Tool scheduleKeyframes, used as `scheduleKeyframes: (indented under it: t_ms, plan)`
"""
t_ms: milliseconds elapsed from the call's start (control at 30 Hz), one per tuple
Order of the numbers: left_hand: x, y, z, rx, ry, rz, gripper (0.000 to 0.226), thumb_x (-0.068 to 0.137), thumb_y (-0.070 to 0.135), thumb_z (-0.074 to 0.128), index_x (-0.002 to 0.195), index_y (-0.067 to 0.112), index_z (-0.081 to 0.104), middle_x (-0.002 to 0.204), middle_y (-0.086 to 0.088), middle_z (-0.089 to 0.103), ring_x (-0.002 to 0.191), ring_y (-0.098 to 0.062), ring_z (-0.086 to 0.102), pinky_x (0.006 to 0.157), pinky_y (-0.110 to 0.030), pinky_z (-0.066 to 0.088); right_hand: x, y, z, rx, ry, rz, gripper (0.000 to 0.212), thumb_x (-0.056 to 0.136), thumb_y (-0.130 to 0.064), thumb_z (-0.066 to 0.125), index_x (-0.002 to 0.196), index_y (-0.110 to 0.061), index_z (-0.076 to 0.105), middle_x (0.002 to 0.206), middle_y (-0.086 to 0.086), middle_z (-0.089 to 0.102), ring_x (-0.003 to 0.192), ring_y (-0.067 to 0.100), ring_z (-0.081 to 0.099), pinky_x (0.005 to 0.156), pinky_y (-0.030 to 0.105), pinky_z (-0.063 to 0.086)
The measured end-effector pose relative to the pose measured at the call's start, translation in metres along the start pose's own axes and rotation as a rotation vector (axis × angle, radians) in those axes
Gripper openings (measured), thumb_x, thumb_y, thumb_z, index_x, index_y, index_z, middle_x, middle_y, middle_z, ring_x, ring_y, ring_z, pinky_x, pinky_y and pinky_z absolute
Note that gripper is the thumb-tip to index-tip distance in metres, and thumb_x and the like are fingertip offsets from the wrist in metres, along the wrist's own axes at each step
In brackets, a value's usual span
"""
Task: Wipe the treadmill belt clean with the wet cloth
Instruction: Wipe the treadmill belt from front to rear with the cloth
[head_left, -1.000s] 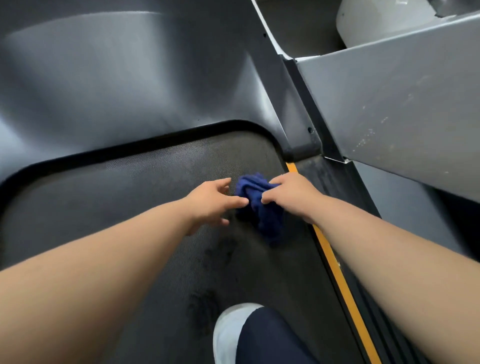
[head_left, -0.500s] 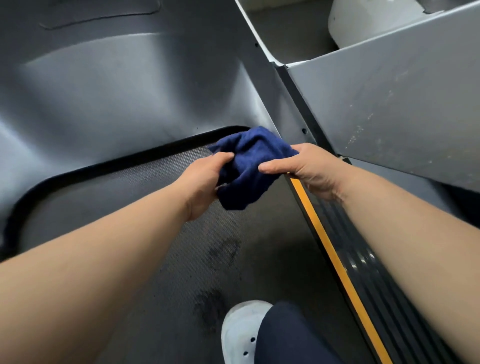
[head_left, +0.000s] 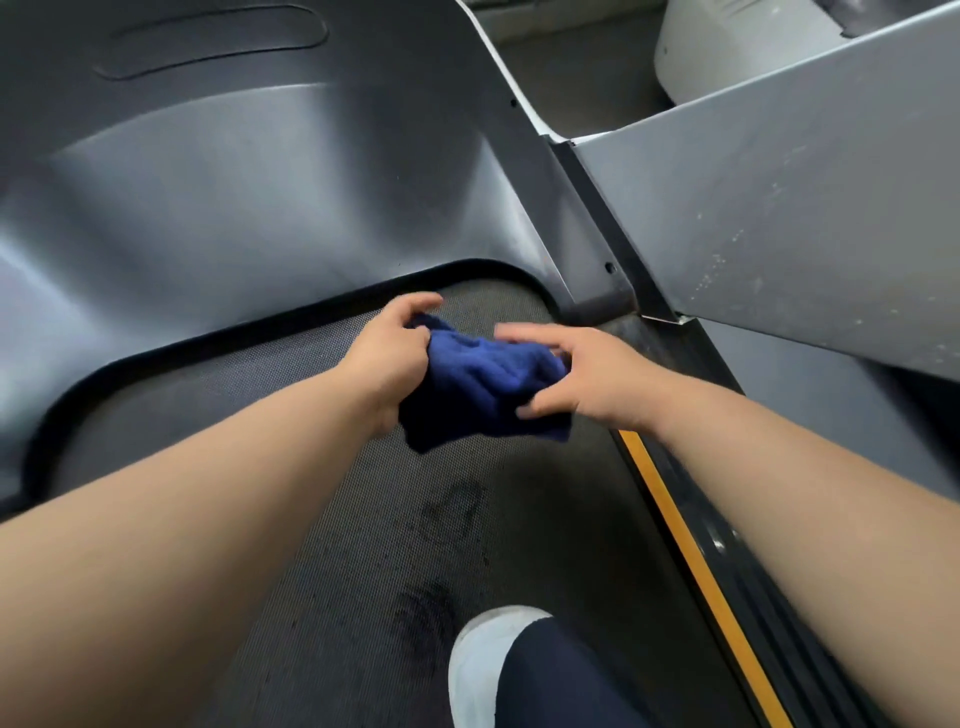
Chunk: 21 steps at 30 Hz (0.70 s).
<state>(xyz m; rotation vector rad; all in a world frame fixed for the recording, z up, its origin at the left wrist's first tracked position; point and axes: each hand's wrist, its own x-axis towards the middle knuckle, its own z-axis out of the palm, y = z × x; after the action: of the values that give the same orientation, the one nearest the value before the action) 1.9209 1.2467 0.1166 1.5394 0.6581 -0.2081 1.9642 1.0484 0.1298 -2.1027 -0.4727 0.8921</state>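
White shoe (head_left: 488, 654) on the treadmill belt (head_left: 311, 519), smudges ahead of it, blue cloth (head_left: 483, 384) up in both our hands.

Nearest us, our shoe stands on the belt we mean to clean, so we judge it could tread fresh dirt onto wiped ground or slip where the belt is left wet. Just ahead lie two dark smudges (head_left: 452, 512), not yet wiped; a bunched cloth touches only a narrow strip and could pass beside them. Further on, our left hand (head_left: 387, 358) grips the cloth's left end with curled fingers, and our right hand (head_left: 582, 376), blurred, holds the right end between thumb and fingers. The cloth hangs crumpled between them over the belt's front end; whether its lower corner touches, we cannot tell. Beyond sits the motor cover (head_left: 260, 182): water wrung out here could run under its edge.
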Motion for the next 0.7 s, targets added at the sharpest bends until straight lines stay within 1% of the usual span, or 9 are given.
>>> scheduleKeyframes:
  t_ms: [67,100,233,300,367,433,567,633,700]
  plan:
    - [-0.005,-0.001,-0.006,0.055,-0.169,-0.054,0.020,0.095,0.018,0.050,0.100,0.021,0.069,0.102,-0.007,0.067,0.086,-0.018,0.063,0.074,-0.028,0.051,0.001,0.001,0.001,-0.262,0.081,0.021,0.022,0.068,-0.032,0.077,0.089,-0.033,0.072,0.090,-0.001,0.069,0.100,0.024,0.059,0.084,0.035,0.051]
    - [-0.008,0.000,-0.009,0.162,-0.260,-0.054,0.017,0.089,0.033,0.061,0.095,0.020,0.072,0.097,-0.005,0.069,0.086,-0.017,0.063,0.076,-0.028,0.049,0.004,0.004,0.002,-0.272,0.136,0.031,0.014,0.069,-0.033,0.075,0.079,-0.025,0.070,0.086,0.004,0.066,0.097,0.028,0.058,0.080,0.038,0.051]
    - [-0.003,-0.008,-0.015,0.937,-0.297,0.178,0.024,0.077,0.044,0.073,0.094,0.027,0.072,0.096,0.009,0.061,0.090,-0.006,0.057,0.080,-0.022,0.044,0.006,0.005,0.010,0.480,0.117,0.160,0.034,0.072,-0.009,0.068,0.103,0.002,0.060,0.103,0.034,0.062,0.088,0.036,0.061,0.077,0.050,0.051]
    - [0.002,-0.009,-0.010,0.818,-0.253,0.246,0.021,0.085,0.039,0.067,0.094,0.021,0.073,0.102,0.006,0.060,0.092,-0.007,0.054,0.087,-0.029,0.046,0.005,0.003,0.019,0.807,-0.013,0.281,0.032,0.077,-0.012,0.066,0.108,-0.006,0.061,0.101,0.023,0.066,0.085,0.028,0.064,0.071,0.039,0.054]
    - [0.002,-0.004,-0.002,0.524,-0.228,0.204,0.017,0.088,0.034,0.065,0.089,0.018,0.071,0.088,-0.004,0.069,0.075,-0.009,0.056,0.079,-0.034,0.050,0.009,-0.001,0.027,0.905,-0.119,0.368,0.027,0.076,-0.027,0.067,0.099,-0.015,0.064,0.085,0.008,0.066,0.068,0.017,0.060,0.051,0.022,0.045]
    - [0.007,-0.003,0.000,0.436,-0.116,0.199,0.014,0.087,0.036,0.066,0.086,0.022,0.068,0.074,0.003,0.068,0.065,-0.006,0.055,0.066,-0.025,0.046,0.024,-0.001,0.030,0.897,-0.041,0.365,0.014,0.081,-0.023,0.069,0.091,-0.016,0.063,0.076,0.004,0.061,0.059,0.012,0.052,0.044,0.017,0.036]
    - [0.023,-0.022,-0.026,0.551,0.050,0.052,0.044,0.079,0.048,0.071,0.118,0.032,0.056,0.106,0.006,0.066,0.092,-0.013,0.062,0.080,-0.030,0.047,0.055,0.018,0.005,0.334,0.571,0.302,0.021,0.081,-0.016,0.071,0.099,-0.017,0.062,0.089,0.001,0.063,0.079,0.016,0.059,0.067,0.026,0.043]
    - [0.025,-0.040,-0.045,0.916,-0.034,-0.056,0.073,0.076,0.050,0.073,0.138,0.037,0.037,0.140,-0.005,0.045,0.119,-0.027,0.051,0.099,-0.039,0.043,0.061,0.032,-0.001,-0.192,0.593,0.298,0.021,0.079,-0.027,0.069,0.097,-0.018,0.060,0.099,0.006,0.061,0.094,0.025,0.059,0.072,0.027,0.039]
    - [0.023,-0.059,-0.059,1.187,-0.100,-0.112,0.095,0.075,0.050,0.073,0.147,0.046,0.011,0.158,-0.007,0.009,0.141,-0.035,0.019,0.110,-0.051,0.029,0.063,0.042,0.014,-0.526,0.389,0.271,0.035,0.081,-0.049,0.062,0.090,-0.015,0.061,0.114,0.011,0.057,0.109,0.031,0.052,0.084,0.031,0.040]
